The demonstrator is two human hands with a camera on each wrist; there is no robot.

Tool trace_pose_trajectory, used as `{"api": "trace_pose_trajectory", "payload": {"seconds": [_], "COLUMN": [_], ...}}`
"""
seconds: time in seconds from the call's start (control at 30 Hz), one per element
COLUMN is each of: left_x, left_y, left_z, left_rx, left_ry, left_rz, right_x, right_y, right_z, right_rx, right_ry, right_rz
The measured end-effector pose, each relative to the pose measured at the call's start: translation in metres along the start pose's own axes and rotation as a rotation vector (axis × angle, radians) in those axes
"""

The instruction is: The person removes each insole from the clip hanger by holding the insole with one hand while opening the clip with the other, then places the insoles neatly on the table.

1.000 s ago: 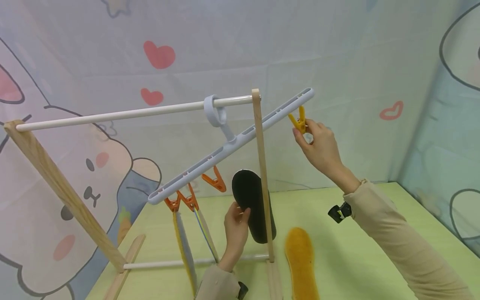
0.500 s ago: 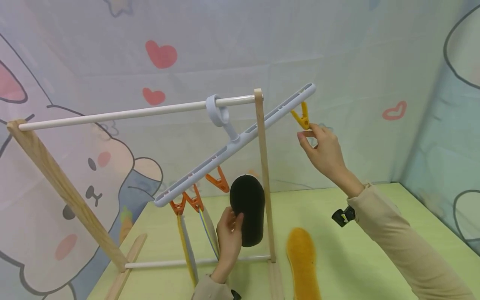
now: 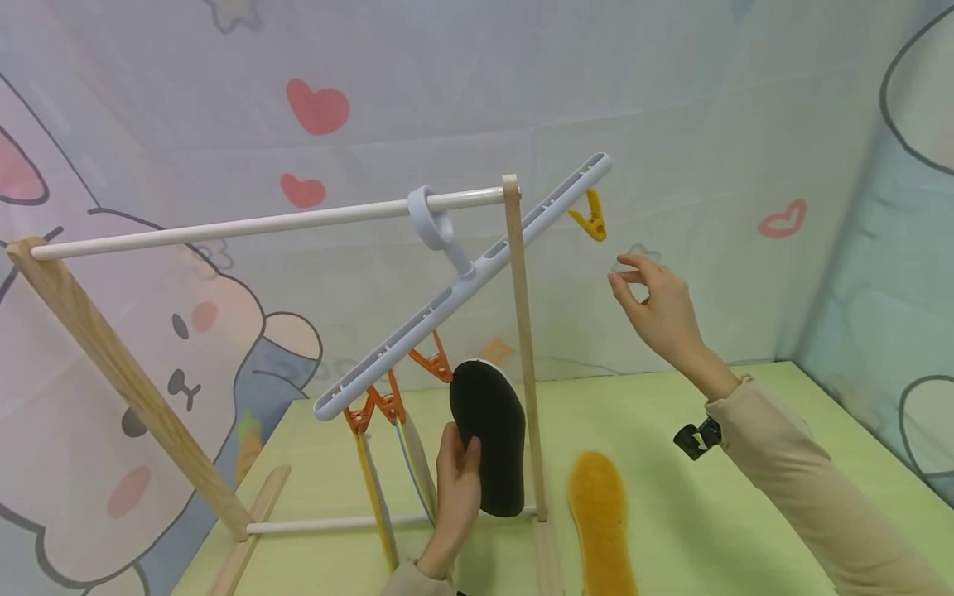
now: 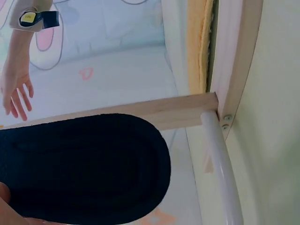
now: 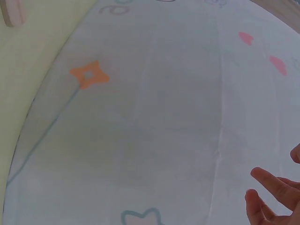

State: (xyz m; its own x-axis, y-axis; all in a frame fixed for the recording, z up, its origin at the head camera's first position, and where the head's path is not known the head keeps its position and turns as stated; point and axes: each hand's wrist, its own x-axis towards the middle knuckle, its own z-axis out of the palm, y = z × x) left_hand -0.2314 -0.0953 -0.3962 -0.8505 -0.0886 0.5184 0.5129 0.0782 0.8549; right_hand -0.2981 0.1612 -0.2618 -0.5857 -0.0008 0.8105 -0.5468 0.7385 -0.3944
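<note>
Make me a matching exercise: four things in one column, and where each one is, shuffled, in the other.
Things
1. black insole
2. yellow clip
3. golden insole
4. hanger

Places
A. lying on the table
B. hooked over the white rod, its bar tilted
C. gripped by the left hand
D. hanging near the higher end of a tilted bar

Right pairs: 1-C, 2-D, 3-A, 4-B
</note>
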Motion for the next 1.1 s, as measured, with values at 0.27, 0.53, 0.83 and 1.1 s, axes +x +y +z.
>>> {"api": "trace_pose_trajectory", "payload": {"seconds": [0.27, 0.53, 0.83, 1.1], "left_x": [-0.012, -0.022, -0.022, -0.021], "left_y": [0.009, 0.025, 0.036, 0.035], "left_z": [0.004, 0.006, 0.007, 0.011], "left_rx": [0.025, -0.013, -0.067, -0.072], "left_ry": [0.027, -0.033, -0.137, -0.218], "left_rz": [-0.003, -0.04, -0.151, -0.199], "right_x": [-0.012, -0.031, -0.049, -0.062], "right_y": [0.016, 0.03, 0.036, 0.047], "right_z": [-0.002, -0.011, -0.023, -0.033], "right_rx": [0.042, 0.093, 0.087, 0.057], "right_ry": [-0.032, -0.067, -0.086, -0.112], "right_rz": [0.05, 0.134, 0.167, 0.191]}}
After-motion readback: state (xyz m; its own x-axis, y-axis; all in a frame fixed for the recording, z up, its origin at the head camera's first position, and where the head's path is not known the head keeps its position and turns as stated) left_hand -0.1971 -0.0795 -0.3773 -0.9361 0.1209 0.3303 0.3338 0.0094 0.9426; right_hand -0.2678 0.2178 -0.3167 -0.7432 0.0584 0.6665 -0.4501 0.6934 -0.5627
